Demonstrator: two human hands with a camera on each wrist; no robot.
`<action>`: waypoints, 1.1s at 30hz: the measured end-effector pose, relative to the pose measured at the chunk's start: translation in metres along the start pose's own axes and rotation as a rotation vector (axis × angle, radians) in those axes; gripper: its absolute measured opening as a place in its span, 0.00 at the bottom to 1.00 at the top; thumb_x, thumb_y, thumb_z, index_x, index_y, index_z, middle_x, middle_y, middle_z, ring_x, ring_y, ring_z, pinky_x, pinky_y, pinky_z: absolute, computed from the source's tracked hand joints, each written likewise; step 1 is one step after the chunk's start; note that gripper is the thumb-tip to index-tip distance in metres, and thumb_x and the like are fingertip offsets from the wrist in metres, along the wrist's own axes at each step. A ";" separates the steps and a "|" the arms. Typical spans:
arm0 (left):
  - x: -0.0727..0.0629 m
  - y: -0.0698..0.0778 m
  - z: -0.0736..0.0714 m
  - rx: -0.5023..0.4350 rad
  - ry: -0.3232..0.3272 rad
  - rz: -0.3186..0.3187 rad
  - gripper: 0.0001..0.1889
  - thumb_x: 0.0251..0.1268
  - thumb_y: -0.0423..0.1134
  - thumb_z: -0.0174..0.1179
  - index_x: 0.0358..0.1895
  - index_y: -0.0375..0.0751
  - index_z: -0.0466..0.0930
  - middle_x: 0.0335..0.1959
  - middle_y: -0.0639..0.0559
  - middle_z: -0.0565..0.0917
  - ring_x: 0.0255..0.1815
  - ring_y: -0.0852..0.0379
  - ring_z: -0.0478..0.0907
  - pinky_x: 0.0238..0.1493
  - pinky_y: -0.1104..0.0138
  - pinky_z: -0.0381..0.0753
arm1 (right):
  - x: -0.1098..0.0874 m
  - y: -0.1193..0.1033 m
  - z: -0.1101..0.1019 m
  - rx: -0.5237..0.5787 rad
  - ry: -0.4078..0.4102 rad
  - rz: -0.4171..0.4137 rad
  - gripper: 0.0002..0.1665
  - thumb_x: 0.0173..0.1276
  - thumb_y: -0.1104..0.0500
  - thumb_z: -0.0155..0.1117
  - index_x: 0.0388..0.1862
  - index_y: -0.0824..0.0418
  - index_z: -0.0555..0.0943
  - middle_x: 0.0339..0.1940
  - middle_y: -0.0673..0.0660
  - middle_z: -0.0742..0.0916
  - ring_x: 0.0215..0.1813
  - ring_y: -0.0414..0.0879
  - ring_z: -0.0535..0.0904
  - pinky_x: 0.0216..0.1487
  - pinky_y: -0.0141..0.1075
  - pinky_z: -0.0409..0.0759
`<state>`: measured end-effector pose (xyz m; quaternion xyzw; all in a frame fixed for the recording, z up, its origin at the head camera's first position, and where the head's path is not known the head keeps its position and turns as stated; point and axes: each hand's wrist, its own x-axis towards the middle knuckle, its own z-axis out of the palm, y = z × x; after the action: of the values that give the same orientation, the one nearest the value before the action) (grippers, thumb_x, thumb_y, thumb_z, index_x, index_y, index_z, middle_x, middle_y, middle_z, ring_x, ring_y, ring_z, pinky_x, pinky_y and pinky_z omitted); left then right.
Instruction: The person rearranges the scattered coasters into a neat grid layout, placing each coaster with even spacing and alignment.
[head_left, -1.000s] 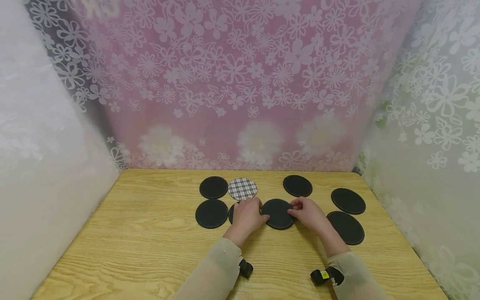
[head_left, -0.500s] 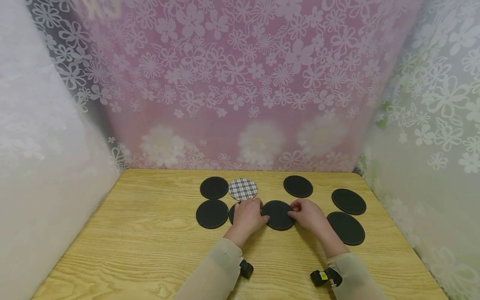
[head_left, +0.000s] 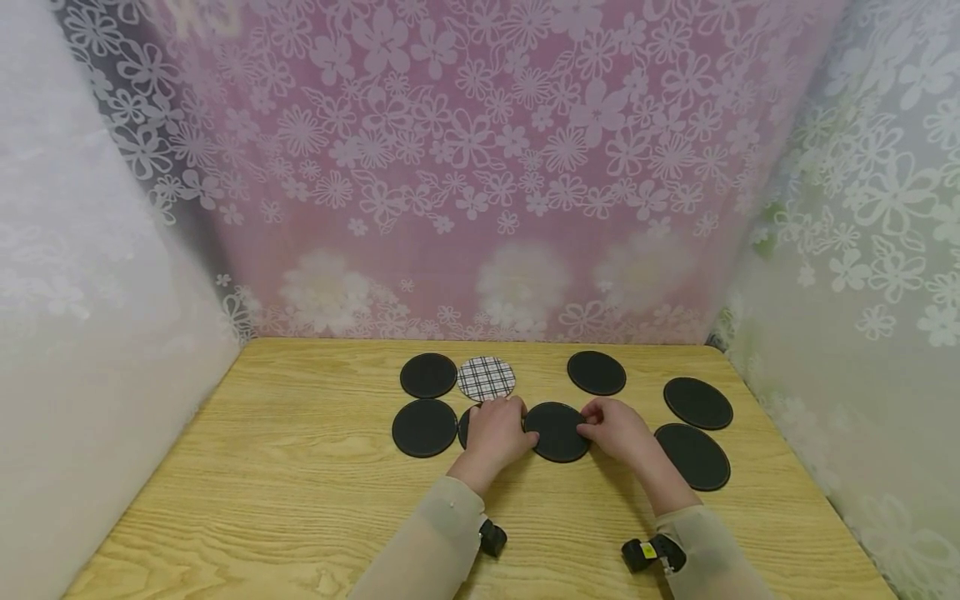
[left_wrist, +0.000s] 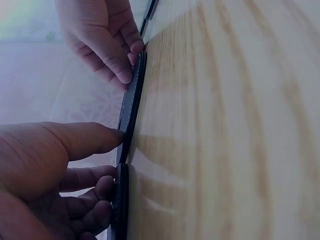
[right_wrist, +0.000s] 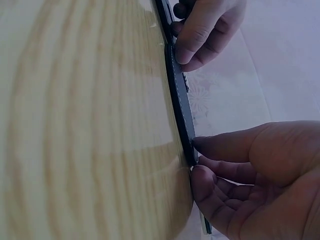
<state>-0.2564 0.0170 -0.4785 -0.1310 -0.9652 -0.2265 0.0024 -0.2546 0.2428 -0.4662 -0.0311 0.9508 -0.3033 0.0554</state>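
In the head view a round black coaster with a stitched edge lies between both hands. At its left side is my left hand, the thumb pressing on its edge. The other left fingers are loosely bent and rest on a neighbouring black coaster, which the hand mostly covers. On the opposite side my right hand pinches the rim between thumb and fingers. The left wrist view shows the middle coaster edge-on, almost flat on the table and meeting the neighbouring one.
A plaid white-and-black coaster lies behind the left hand. Black coasters sit to its left. Others lie at the back and on the right. Floral curtains surround the wooden table.
The middle coaster has shifted slightly toward the front of the table. Both hands stay at its sides, nearly still.
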 end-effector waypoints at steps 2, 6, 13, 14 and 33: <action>0.000 0.000 0.000 0.002 0.000 0.000 0.17 0.69 0.51 0.80 0.52 0.47 0.89 0.40 0.54 0.84 0.44 0.50 0.80 0.47 0.55 0.72 | 0.000 0.001 0.000 0.002 0.002 0.002 0.14 0.79 0.62 0.73 0.56 0.70 0.85 0.43 0.57 0.87 0.45 0.52 0.83 0.52 0.52 0.82; 0.001 0.002 0.000 0.003 -0.008 -0.004 0.17 0.69 0.51 0.80 0.51 0.47 0.88 0.40 0.54 0.84 0.45 0.50 0.80 0.47 0.55 0.72 | 0.000 0.002 -0.001 -0.005 0.002 0.004 0.14 0.79 0.62 0.73 0.56 0.70 0.86 0.43 0.57 0.87 0.45 0.52 0.83 0.51 0.52 0.82; 0.002 0.006 -0.002 0.017 -0.022 -0.003 0.17 0.70 0.51 0.79 0.51 0.47 0.88 0.41 0.54 0.84 0.45 0.49 0.80 0.48 0.54 0.73 | 0.000 0.002 -0.002 -0.016 -0.003 0.007 0.15 0.78 0.62 0.73 0.57 0.70 0.86 0.43 0.57 0.87 0.45 0.52 0.83 0.51 0.52 0.82; 0.002 0.006 -0.002 0.016 -0.023 -0.004 0.17 0.70 0.51 0.79 0.52 0.47 0.88 0.41 0.54 0.84 0.45 0.49 0.80 0.48 0.54 0.73 | 0.000 0.001 -0.003 -0.016 -0.005 0.006 0.16 0.78 0.61 0.73 0.57 0.70 0.86 0.44 0.57 0.87 0.45 0.52 0.83 0.51 0.52 0.82; 0.015 0.009 -0.014 -0.014 0.091 -0.011 0.23 0.78 0.57 0.70 0.63 0.45 0.89 0.54 0.47 0.89 0.55 0.43 0.85 0.57 0.47 0.79 | 0.002 0.001 -0.022 0.021 0.033 0.025 0.30 0.85 0.55 0.68 0.73 0.75 0.76 0.42 0.60 0.87 0.33 0.49 0.82 0.37 0.44 0.79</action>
<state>-0.2689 0.0225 -0.4611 -0.1154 -0.9631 -0.2392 0.0442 -0.2590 0.2560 -0.4496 -0.0138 0.9487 -0.3130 0.0437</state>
